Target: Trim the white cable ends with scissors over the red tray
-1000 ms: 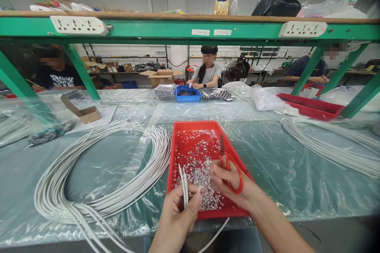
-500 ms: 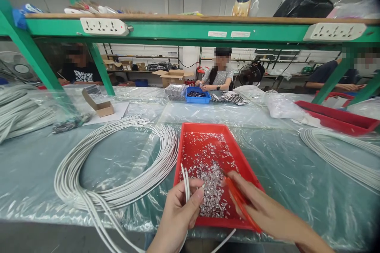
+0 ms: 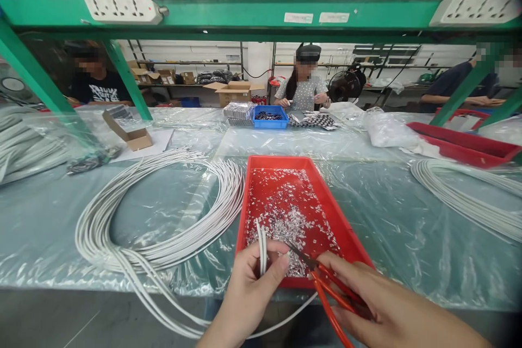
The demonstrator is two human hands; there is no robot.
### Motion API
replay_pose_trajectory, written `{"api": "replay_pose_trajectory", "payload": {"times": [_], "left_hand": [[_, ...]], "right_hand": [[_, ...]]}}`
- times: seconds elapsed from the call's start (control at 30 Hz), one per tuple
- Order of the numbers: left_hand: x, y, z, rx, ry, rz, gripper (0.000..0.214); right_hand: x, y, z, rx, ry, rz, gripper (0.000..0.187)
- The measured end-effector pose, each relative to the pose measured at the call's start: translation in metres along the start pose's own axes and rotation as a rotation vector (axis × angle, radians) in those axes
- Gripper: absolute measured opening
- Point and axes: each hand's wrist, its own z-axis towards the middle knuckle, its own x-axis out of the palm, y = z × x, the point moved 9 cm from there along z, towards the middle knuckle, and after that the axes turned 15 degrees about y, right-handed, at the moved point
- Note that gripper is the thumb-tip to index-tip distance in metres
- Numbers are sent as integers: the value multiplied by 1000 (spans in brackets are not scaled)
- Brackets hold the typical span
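My left hand (image 3: 253, 288) is closed around several white cables (image 3: 261, 247), their ends standing up between the fingers. Thumb and index finger pinch together near the scissors' tips, and what lies between them is too small to make out. My right hand (image 3: 371, 296) grips red-handled scissors (image 3: 324, 289), with the dark blades pointing left at that pinch. Both hands are over the near end of a red tray (image 3: 277, 161). Small shiny silver scraps (image 3: 287, 223) are strewn across its bottom, thickest near my fingers.
A large coil of white cable (image 3: 95, 217) lies left of the tray, and another coil (image 3: 457, 196) lies at the right. An open cardboard box (image 3: 138, 140) stands behind. A green shelf frame (image 3: 224, 13) spans overhead. Across the table, people sit near a blue bin (image 3: 269, 123).
The scissors have come left and opened up, their blades now at my left fingertips. My view has tilted down, and the hands sit slightly further right.
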Motion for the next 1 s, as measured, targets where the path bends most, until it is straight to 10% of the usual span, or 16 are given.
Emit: {"api": "replay_pose_trajectory", "payload": {"times": [0.3,0.73,1.0], "left_hand": [[4,-10,-5,-62,-119,-207,56],[3,-6,1,-5,20,44,44],[9,-7,0,0,58,-39,45]], "right_hand": [[15,-19,-2,17,263,103,58],[-8,7,-8,30,13,73,50],[3,-3,-13,2,133,98,45]]}}
